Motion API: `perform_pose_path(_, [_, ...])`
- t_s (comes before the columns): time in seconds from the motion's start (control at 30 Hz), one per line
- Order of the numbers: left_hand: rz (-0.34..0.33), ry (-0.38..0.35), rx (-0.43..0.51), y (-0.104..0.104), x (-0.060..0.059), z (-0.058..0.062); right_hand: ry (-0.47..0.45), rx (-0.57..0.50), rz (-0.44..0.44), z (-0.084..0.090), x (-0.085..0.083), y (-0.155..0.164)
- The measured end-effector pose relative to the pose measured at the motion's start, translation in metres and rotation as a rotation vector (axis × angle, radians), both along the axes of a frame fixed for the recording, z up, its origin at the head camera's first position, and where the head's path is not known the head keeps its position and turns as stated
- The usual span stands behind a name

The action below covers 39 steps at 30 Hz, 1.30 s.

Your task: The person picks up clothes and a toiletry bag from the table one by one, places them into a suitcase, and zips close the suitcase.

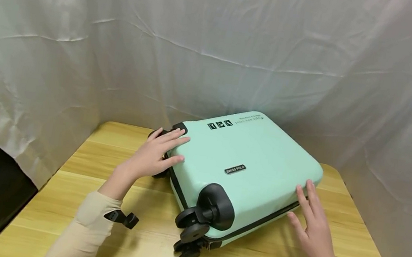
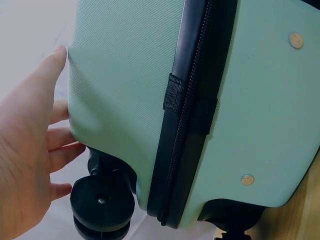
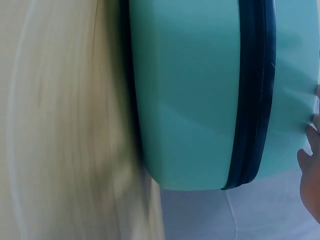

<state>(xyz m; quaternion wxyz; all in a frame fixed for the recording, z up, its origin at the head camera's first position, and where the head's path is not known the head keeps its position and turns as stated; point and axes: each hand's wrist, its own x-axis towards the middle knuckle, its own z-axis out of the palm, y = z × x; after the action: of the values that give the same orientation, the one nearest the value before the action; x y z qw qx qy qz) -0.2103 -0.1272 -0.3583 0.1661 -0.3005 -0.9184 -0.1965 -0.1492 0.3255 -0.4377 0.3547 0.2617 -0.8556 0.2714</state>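
- case (image 1: 249,161) lay flat on its broad side on the table (image 1: 99,201), turned at an angle so one wheeled corner pointed at the person; mint shell up, small dark label near the middle.
- left hand (image 1: 156,154) rested on the case's left corner, fingers straight and spread over the top edge, thumb low against the side. no curl round anything; it pressed rather than gripped, likely to steady that corner.
- left wrist view confirmed it: fingers (image 2: 60,60) lay flat against the shell beside a wheel (image 2: 102,200), with the zip (image 2: 187,125) running down the middle seam.
- right hand (image 1: 313,226) sat at the near right edge, fingers extended and slightly fanned, tips touching the shell just above the dark zip band. holding nothing.
- right wrist view was blurred; only fingertips (image 3: 312,150) showed at the frame edge, beside the shell.
- hands stood at opposite sides of the case, which suited bracing or turning it flat on the table; judgement only.
- near wheels (image 1: 192,228) hung clear off the corner, two pairs stacked, not bearing load.
- white cloth (image 1: 219,41) hung behind and to both sides.
- left sleeve (image 1: 87,226) carried a dark strap.
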Motion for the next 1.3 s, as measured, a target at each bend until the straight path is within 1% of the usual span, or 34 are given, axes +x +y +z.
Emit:
perform_pose_path(0.23, [0.016,0.024,-0.018,-0.001,0.017,-0.001,-0.054,-0.018,0.0,0.001,-0.01,0.0])
perform_pose_path(0.4, [0.026,0.06,-0.03,-0.001,0.024,-0.003,-0.047,-0.039,0.007,0.002,-0.017,-0.002])
perform_pose_path(0.63, [0.016,0.097,-0.043,0.0,0.035,-0.003,-0.075,-0.058,-0.011,0.005,-0.026,-0.005])
perform_pose_path(0.83, [0.019,0.16,-0.061,0.003,0.043,-0.004,-0.157,-0.072,-0.042,0.007,-0.034,-0.006])
perform_pose_path(1.13, [0.007,0.268,-0.072,0.008,0.054,-0.007,-0.198,-0.092,-0.035,0.006,-0.048,-0.01])
perform_pose_path(1.3, [0.011,0.328,-0.081,0.011,0.06,-0.008,-0.232,-0.103,-0.038,0.007,-0.056,-0.011])
